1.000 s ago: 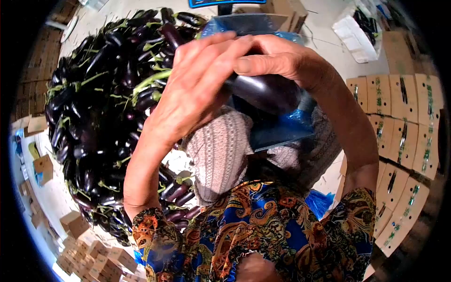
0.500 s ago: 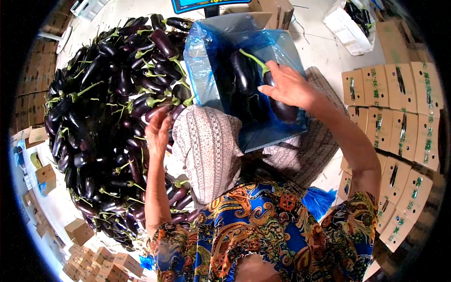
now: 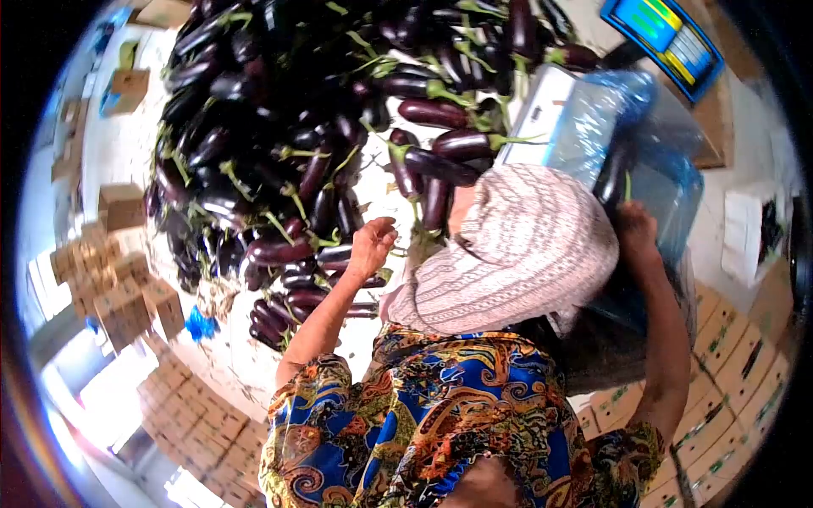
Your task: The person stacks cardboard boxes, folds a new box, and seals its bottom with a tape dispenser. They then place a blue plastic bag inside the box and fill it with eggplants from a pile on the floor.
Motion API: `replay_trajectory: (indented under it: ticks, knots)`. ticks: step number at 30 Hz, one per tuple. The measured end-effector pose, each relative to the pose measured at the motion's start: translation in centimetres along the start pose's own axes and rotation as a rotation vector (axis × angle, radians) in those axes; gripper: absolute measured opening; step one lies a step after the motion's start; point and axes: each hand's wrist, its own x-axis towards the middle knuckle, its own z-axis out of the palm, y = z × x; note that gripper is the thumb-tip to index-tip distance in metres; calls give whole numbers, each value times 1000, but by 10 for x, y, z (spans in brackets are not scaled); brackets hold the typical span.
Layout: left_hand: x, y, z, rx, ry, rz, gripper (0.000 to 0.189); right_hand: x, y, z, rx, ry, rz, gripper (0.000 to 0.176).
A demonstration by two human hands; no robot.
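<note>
Now the left hand (image 3: pixel 373 245), released and empty, has moved over the eggplant pile (image 3: pixel 279 169) at centre-left. The right hand (image 3: pixel 635 229) stays at the blue-lined box (image 3: pixel 542 110), upper right, grip indeterminate. An eggplant (image 3: pixel 611 173) lies inside.

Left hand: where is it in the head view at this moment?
In the head view the left hand is left of centre, open over the near edge of the eggplant pile, just left of the beige patterned cloth.

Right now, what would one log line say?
left hand: open over eggplant pile | right hand: at blue-lined box | eggplant inside box
</note>
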Motion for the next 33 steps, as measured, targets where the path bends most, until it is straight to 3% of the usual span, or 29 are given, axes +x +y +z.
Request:
replay_trajectory:
  ticks: [3, 6, 8, 14, 19, 22, 23, 25, 27, 31, 33]
  knots:
    - [-15, -24, -20, 346, 234, 153, 30, 13, -4, -17, 125, -217, 238, 29]
    - [-10, -34, -46, 535, 475, 200, 34, 9, 2, -24, 44, -77, 93, 24]
    - [4, -36, -59, 669, 579, 230, 47, 8, -1, -32, 45, -130, 153, 20]
    - [59, -65, -50, 1018, 660, -222, 47, 1, 6, -30, 26, -249, 180, 22]
    - [50, -49, -57, 986, 609, -74, 47, -2, -6, -63, 92, -327, 259, 25]
    - [51, -39, -64, 517, 545, 172, 55, -8, 5, -72, 94, -357, 212, 31]
    - [50, -18, -70, 400, 487, 225, 63, -13, 7, -79, 202, -259, 165, 33]
    - [49, 33, -79, -269, 266, 103, 55, -20, 10, -98, 417, -47, 62, 37]
    - [48, 84, -84, -792, 87, 58, 46, -13, 1, -143, 681, -135, 143, 40]
    - [65, 170, -72, -1049, -115, 343, 56, -3, -8, -194, 961, -84, 110, 40]
    - [71, 211, -62, -1018, -196, 446, 58, -2, -7, -195, 960, 127, -40, 38]
